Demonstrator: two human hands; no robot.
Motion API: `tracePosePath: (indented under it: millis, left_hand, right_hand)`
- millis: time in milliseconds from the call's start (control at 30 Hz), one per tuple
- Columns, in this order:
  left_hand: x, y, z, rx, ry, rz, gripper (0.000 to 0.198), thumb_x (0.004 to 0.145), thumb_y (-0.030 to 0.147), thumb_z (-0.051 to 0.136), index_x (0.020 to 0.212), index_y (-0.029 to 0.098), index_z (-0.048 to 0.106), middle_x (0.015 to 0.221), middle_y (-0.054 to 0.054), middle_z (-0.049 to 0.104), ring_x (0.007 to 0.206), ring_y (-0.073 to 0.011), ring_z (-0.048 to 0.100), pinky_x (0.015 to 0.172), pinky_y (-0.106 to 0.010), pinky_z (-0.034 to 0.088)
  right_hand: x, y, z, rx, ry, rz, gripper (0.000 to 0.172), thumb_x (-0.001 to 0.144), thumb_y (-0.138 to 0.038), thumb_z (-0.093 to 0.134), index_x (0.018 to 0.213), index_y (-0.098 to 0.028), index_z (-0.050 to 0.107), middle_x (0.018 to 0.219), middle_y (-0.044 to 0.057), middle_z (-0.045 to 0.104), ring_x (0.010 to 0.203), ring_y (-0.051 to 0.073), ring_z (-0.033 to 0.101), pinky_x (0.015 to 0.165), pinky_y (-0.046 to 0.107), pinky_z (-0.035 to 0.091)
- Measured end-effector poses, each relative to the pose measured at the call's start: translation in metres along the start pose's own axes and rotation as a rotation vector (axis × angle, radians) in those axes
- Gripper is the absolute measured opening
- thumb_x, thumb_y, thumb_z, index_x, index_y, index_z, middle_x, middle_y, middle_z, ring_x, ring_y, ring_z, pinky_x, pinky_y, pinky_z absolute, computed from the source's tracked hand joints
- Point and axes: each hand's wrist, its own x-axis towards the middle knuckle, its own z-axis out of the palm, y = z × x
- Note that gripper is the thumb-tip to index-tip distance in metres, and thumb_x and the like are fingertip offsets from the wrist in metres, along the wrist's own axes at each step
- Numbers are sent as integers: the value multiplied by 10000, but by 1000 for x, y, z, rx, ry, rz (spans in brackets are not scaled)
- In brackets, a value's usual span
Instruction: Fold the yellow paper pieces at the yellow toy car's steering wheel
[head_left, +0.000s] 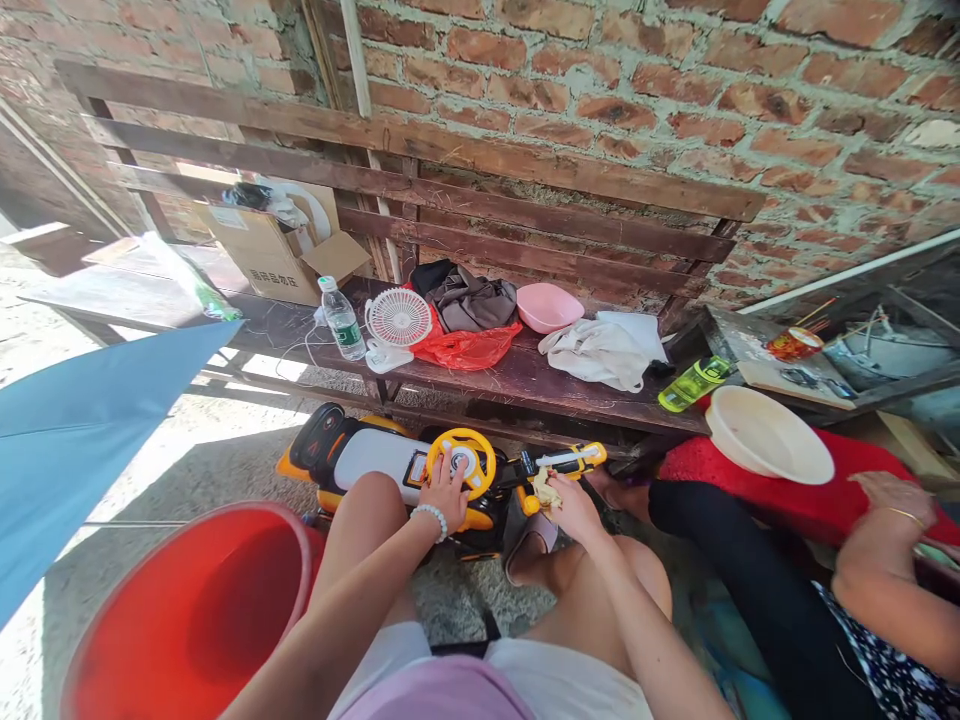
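A yellow-and-black ride-on toy excavator (375,455) stands on the ground in front of my knees. My left hand (444,497), with a beaded bracelet at the wrist, lies over its yellow steering wheel (484,462), fingers stretched across the hub. In my right hand (574,508) is a crumpled pale-yellow cloth (546,490), pressed against the yellow part at the base of the toy's digger arm (574,460). My fingers are closed round the cloth and partly hidden by it.
A red tub (187,610) stands at my left, below a blue canopy edge (90,430). On the wooden bench (487,385) are a water bottle (343,320), a fan (399,316), a pink basin (549,306) and a cardboard box (262,260). Another person (885,540) sits at right near a cream basin (772,432).
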Motion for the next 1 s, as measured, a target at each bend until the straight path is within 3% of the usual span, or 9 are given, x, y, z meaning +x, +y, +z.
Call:
tracePosePath:
  millis: [100, 200, 267, 433, 633, 733, 800, 933, 1000]
  left_hand:
    - [-1, 1, 0, -8, 1, -1, 796, 960, 475, 517, 1687, 262, 273, 1782, -95, 124, 1629, -437, 73, 1247, -661, 249]
    - [-2, 4, -2, 22, -5, 3, 789, 979, 492, 521, 1685, 240, 278, 1784, -117, 98, 1634, -419, 65, 1251, -634, 259]
    - [-3, 5, -4, 36, -14, 3, 781, 989, 491, 514, 1683, 220, 281, 1784, -132, 72, 1634, -418, 64, 1249, -629, 265]
    - [-4, 7, -8, 58, -46, -14, 782, 1000, 482, 492, 1689, 200, 252, 1781, -146, 33, 1633, -425, 51, 1232, -628, 298]
    - [-6, 9, -9, 59, -42, -5, 783, 973, 383, 488, 1689, 176, 246, 1776, -150, -14, 1634, -422, 46, 1226, -635, 298]
    - [-6, 10, -10, 55, -41, -6, 782, 960, 345, 489, 1685, 167, 258, 1776, -154, 4, 1635, -415, 45, 1222, -640, 306]
    - [-6, 10, -11, 49, -44, -5, 785, 956, 341, 497, 1686, 181, 259, 1778, -148, 28, 1636, -413, 49, 1222, -648, 304]
    - [-6, 11, -12, 60, -46, -5, 782, 964, 341, 497, 1690, 196, 245, 1780, -140, 6, 1636, -414, 55, 1210, -659, 315]
    - [-5, 11, -11, 83, -53, -5, 781, 978, 347, 489, 1695, 195, 220, 1779, -149, -16, 1638, -406, 53, 1201, -655, 329]
  right_hand:
    - [8, 23, -40, 24, 31, -48, 349, 849, -152, 544, 1140, -218, 723, 1249, 68, 695, 1156, 229, 612, 1028, 318, 450]
    - [34, 41, -78, -64, 179, 86, 452, 881, -186, 533, 1306, -197, 686, 1377, 117, 652, 1193, 262, 586, 1020, 357, 453]
    - [53, 44, -91, -174, 184, 172, 471, 899, -212, 533, 1347, -203, 677, 1414, 139, 637, 1206, 295, 571, 984, 397, 460]
    - [80, 28, -80, -341, -137, 258, 392, 885, -177, 541, 1202, -217, 768, 1254, 174, 726, 1213, 324, 602, 958, 446, 462]
    - [80, -10, -67, -320, -182, 116, 272, 841, -170, 626, 1042, -215, 804, 1100, 154, 781, 1141, 306, 666, 924, 381, 470]
    - [80, -28, -64, -152, -139, 23, 215, 791, -144, 640, 918, -227, 793, 999, 101, 796, 1013, 252, 705, 876, 315, 472]
    - [77, -32, -60, 66, -78, 50, 209, 773, -145, 616, 890, -209, 777, 943, 77, 794, 921, 223, 709, 830, 288, 485]
    - [63, -33, -58, 599, 139, 192, 355, 781, -222, 553, 1065, -156, 756, 971, 70, 788, 870, 216, 709, 779, 294, 544]
    - [52, -42, -57, 646, 309, 187, 415, 792, -250, 540, 1142, -143, 737, 1037, 93, 779, 936, 237, 705, 854, 337, 562]
